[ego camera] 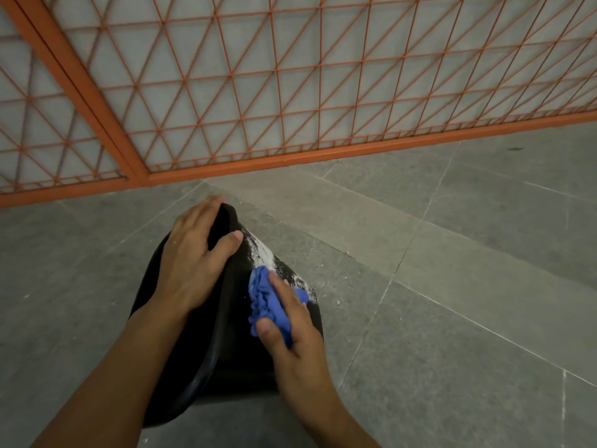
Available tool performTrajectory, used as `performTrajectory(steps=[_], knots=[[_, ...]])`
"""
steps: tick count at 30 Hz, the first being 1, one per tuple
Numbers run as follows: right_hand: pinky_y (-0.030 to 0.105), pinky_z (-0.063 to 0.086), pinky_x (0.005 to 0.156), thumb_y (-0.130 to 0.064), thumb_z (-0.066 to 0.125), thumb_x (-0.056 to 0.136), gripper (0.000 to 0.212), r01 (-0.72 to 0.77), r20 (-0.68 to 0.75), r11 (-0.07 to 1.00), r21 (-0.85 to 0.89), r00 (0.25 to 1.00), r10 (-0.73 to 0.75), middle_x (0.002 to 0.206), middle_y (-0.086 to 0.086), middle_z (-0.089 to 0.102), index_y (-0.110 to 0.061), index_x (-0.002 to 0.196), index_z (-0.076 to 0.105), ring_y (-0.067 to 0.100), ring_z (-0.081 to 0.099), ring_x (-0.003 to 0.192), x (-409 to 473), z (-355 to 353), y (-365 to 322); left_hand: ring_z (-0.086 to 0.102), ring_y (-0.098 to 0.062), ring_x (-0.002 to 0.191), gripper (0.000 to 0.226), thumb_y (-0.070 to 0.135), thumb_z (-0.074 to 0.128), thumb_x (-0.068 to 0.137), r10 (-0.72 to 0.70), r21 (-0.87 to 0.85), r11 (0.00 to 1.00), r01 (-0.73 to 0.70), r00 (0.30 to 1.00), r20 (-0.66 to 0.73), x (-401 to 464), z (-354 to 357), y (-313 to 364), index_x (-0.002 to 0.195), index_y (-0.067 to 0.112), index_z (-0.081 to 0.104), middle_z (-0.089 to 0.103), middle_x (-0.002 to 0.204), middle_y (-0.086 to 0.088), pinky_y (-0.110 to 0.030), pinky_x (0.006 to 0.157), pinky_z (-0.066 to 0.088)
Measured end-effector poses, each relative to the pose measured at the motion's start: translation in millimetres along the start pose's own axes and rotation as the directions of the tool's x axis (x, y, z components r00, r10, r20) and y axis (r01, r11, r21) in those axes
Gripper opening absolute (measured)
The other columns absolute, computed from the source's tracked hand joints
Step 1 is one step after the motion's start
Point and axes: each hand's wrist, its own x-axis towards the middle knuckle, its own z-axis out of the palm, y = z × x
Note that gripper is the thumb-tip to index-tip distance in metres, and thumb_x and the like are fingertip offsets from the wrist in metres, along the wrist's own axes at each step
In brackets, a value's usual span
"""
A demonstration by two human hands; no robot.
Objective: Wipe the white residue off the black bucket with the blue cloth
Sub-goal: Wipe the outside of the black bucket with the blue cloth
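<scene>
Obstacles: orange mesh fence spanning the far side; black bucket centre. Free room: grey tiled floor right and left of bucket.

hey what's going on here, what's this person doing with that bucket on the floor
A person is cleaning a black bucket tipped on the tiled floor. The left hand grips its rim to steady it, while the right hand holds a bunched blue cloth pressed against the bucket's outer wall. White residue still streaks the wall just ahead of the cloth, so the wiping isn't finished.
</scene>
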Motion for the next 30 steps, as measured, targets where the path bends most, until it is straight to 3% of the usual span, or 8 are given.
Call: performTrajectory(steps=[2,6,11,16,18,23,27,30], knots=[[0.044,0.028,0.112,-0.078,0.043,0.072,0.066,-0.03,-0.016,0.999,0.03,0.999,0.03,0.139,-0.024,0.041,-0.053,0.131,0.034,0.001,0.037,0.13,0.2,1.5,3.0,0.039,-0.028,0.131,0.079,0.056,0.034,0.071,0.006,0.004,1.0,-0.006,1.0,-0.016,0.1,-1.1,-2.6,0.138,0.015,0.044,0.046,0.143,-0.006,-0.034,0.107,0.026],[0.045,0.014,0.117,-0.071,0.044,0.077,0.06,0.059,-0.061,0.998,0.022,0.997,-0.057,0.139,-0.036,0.035,-0.052,0.132,0.032,-0.003,0.026,0.136,-17.9,11.3,-4.0,0.039,-0.024,0.132,0.077,0.054,0.035,0.071,0.023,-0.009,1.0,-0.023,1.0,0.014,0.3,0.1,0.1,0.137,0.014,0.046,0.046,0.142,-0.005,-0.026,0.106,0.024],[0.045,0.023,0.115,-0.07,0.045,0.076,0.051,-0.003,-0.073,1.0,-0.003,0.997,0.002,0.138,-0.032,0.039,-0.059,0.125,0.036,-0.003,0.032,0.133,7.8,5.9,-0.6,0.042,-0.026,0.129,0.074,0.053,0.038,0.072,-0.013,-0.041,0.999,0.013,1.0,-0.016,1.6,-2.5,-10.3,0.135,0.015,0.048,0.049,0.14,-0.005,-0.044,0.11,0.031],[0.026,0.005,0.117,-0.083,0.037,0.067,0.061,0.028,-0.052,1.0,0.002,0.998,-0.027,0.132,-0.05,0.025,-0.067,0.124,0.021,-0.015,0.018,0.133,-15.4,16.9,-5.7,0.043,-0.027,0.129,0.073,0.053,0.039,0.073,-0.002,-0.058,0.998,0.001,1.0,-0.015,-1.1,-3.8,-14.9,0.135,0.015,0.048,0.05,0.139,-0.005,-0.047,0.109,0.032],[0.016,0.001,0.115,-0.079,0.038,0.071,0.057,0.075,-0.002,0.997,-0.011,0.997,-0.075,0.135,-0.046,0.027,-0.066,0.125,0.024,-0.012,0.02,0.134,-10.3,17.6,-11.6,0.043,-0.027,0.129,0.074,0.053,0.04,0.073,-0.014,-0.062,0.998,0.013,1.0,-0.017,1.5,-4.4,-16.1,0.134,0.014,0.049,0.051,0.138,-0.005,-0.048,0.109,0.032],[0.032,0.027,0.114,-0.057,0.051,0.082,0.042,-0.003,-0.109,1.0,-0.015,0.994,0.001,0.138,-0.027,0.04,-0.06,0.122,0.039,-0.011,0.033,0.128,6.5,9.0,-4.6,0.043,-0.026,0.129,0.072,0.054,0.04,0.073,-0.009,-0.053,0.999,0.009,1.0,-0.008,2.8,-3.1,-14.8,0.133,0.016,0.05,0.051,0.138,-0.003,-0.05,0.107,0.033],[0.034,0.033,0.111,-0.047,0.059,0.077,0.065,0.008,-0.003,0.999,0.036,1.0,-0.008,0.141,-0.024,0.037,-0.044,0.135,0.032,-0.004,0.035,0.131,-3.9,-9.7,3.8,0.043,-0.026,0.128,0.074,0.056,0.039,0.07,-0.025,-0.046,0.999,0.024,0.999,-0.023,4.1,-3.0,-13.6,0.133,0.018,0.051,0.052,0.137,-0.002,-0.046,0.108,0.032],[0.031,0.033,0.111,-0.037,0.064,0.075,0.061,0.053,0.016,0.999,0.001,0.998,-0.053,0.138,-0.019,0.04,-0.041,0.131,0.04,0.001,0.036,0.131,-1.9,-28.9,14.6,0.043,-0.026,0.127,0.076,0.056,0.039,0.068,-0.036,-0.056,0.998,0.034,0.999,-0.032,3.4,-4.2,-13.3,0.133,0.018,0.05,0.052,0.136,-0.002,-0.041,0.108,0.031]])
